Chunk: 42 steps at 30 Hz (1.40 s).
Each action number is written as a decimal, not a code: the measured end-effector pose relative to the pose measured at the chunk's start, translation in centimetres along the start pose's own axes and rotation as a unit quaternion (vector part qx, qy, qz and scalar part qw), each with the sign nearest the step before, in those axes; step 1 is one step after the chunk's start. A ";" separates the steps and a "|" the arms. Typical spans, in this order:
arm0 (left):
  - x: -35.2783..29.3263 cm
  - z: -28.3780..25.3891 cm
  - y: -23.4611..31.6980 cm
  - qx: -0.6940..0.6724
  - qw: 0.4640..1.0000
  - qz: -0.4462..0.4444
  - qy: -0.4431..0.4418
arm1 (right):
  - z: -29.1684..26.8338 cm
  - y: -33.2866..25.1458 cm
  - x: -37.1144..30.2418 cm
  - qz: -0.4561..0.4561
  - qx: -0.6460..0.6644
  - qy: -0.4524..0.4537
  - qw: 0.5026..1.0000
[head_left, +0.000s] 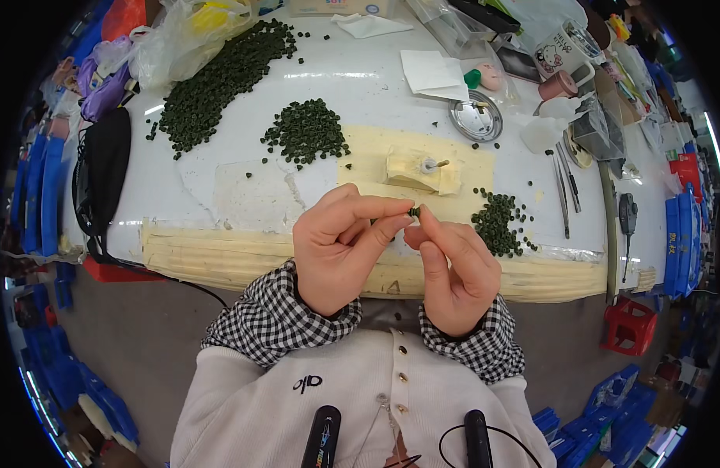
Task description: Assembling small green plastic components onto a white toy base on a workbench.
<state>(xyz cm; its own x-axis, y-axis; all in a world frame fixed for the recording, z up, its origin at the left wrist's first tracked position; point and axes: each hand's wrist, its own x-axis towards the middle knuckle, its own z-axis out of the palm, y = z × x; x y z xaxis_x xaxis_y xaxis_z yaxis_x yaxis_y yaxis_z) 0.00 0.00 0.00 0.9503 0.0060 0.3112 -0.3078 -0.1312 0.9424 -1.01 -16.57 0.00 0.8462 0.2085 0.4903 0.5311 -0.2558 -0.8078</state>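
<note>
My left hand [340, 246] is closed, its index finger and thumb pinching a small dark green piece [414, 211]. From the other side my right hand [460, 269] meets it, with curled fingers and the index fingertip against the piece. How far its grip goes round the piece is partly hidden. Just beyond my hands sits a pale yellow taped block [411, 175] with a white nozzle-like tip and a thin brown stick on top. Loose dark green pieces lie in a small heap [496, 226] right of my right hand, and in a middle heap [307, 132] beyond my left hand.
A large heap of green pieces [219, 86] spreads at the far left beside plastic bags [180, 43]. To the right lie tweezers [561, 191], a round metal dish [475, 117], white paper [434, 74] and a mug [564, 51]. A black cloth pouch [106, 171] lies left.
</note>
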 end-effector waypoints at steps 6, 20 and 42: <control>0.2 -0.2 0.0 0.025 0.999 0.019 -0.014 | -0.6 0.6 0.3 0.010 0.023 -0.029 0.999; 0.7 -0.4 -0.4 0.007 0.998 -0.008 -0.054 | -1.5 0.8 0.9 0.005 0.008 -0.053 0.999; 0.6 -0.5 -0.2 -0.015 0.999 -0.036 -0.033 | -2.4 1.2 3.8 0.021 -0.158 0.096 0.983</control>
<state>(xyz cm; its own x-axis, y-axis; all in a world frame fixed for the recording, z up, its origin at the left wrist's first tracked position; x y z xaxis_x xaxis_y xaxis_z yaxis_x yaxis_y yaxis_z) 0.63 0.51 0.01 0.9708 -0.0503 0.2346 -0.2387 -0.1026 0.9657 3.00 -18.39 1.67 0.8447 0.0175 0.5350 0.4560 -0.5469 -0.7021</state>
